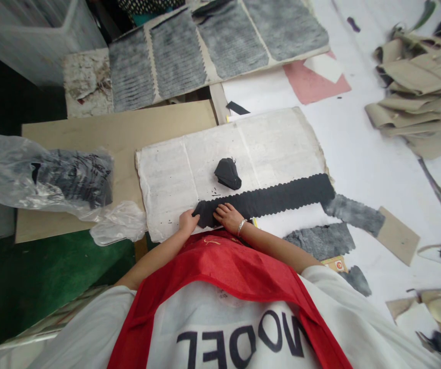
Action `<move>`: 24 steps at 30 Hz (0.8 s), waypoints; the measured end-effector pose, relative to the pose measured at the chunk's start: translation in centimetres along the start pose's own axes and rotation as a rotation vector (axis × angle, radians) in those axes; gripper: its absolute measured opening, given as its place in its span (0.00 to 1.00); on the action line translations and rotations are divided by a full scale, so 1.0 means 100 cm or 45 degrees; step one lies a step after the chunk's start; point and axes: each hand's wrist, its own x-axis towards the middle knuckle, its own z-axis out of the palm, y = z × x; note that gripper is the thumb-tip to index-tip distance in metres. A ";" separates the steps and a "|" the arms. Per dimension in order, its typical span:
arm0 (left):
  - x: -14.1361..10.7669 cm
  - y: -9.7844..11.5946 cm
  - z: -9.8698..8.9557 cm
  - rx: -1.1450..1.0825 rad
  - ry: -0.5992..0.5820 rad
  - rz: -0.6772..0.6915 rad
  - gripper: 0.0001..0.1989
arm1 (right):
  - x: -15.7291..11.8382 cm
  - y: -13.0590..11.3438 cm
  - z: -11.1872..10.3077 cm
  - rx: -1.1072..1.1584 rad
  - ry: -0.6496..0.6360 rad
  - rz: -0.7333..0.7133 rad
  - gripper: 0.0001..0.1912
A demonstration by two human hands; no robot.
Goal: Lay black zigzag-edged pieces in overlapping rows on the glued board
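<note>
A long black strip (281, 197) with scalloped edges lies along the near edge of a whitish board (212, 148). At the strip's left end, my left hand (188, 221) pinches its corner. My right hand (228, 218), with a bracelet at the wrist, lies flat on the strip a little further right, fingers spread. Beyond the hands, a small stack of black pieces (228, 173) sits on the board, with tiny black scraps near it.
Clear plastic bag (74, 177) with black pieces on a tan board (128, 123) at left. Grey-coated panels (177, 54) stand at the back. Folded beige pieces (420, 77) lie at right. Grey pieces (320, 241) lie near my right arm. White crate (39, 41) at upper left.
</note>
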 end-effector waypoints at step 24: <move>0.001 -0.008 -0.002 0.015 0.016 0.031 0.12 | 0.014 -0.009 0.000 -0.010 -0.002 -0.049 0.19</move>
